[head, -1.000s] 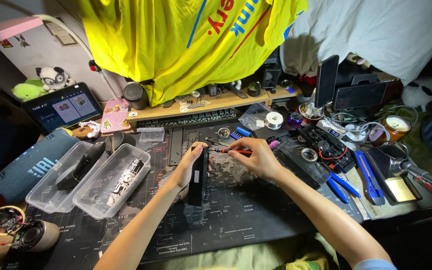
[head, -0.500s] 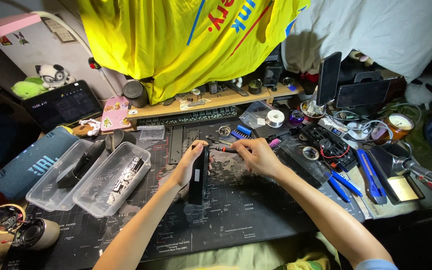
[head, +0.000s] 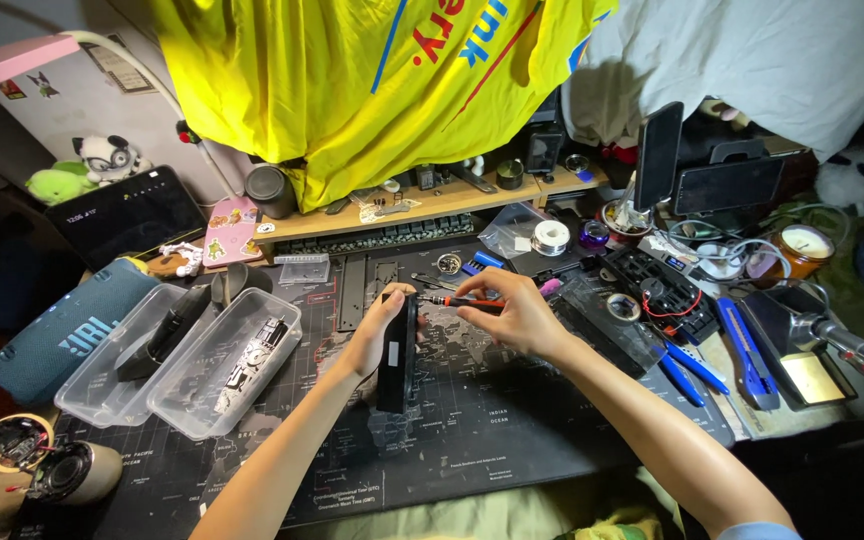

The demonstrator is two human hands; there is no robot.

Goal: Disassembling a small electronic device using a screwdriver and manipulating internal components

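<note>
My left hand (head: 377, 335) grips a long black device (head: 399, 355) and stands it on its edge on the dark desk mat (head: 472, 440). My right hand (head: 514, 312) pinches a small screwdriver with an orange and black handle (head: 457, 300). The tool lies level, and its tip points left at the upper end of the black device. Both forearms reach in from the bottom of the view.
Two clear plastic trays (head: 222, 375) with parts and a grey-blue speaker (head: 62, 335) lie on the left. Blue-handled tools (head: 742, 350), a black parts holder (head: 657, 285), cables and a candle jar (head: 802, 250) crowd the right. A wooden shelf (head: 422, 205) runs behind, under a yellow cloth (head: 372, 80).
My right hand has moved slightly left with the screwdriver, closer to the top of the black device. The left hand still holds the device on edge.
</note>
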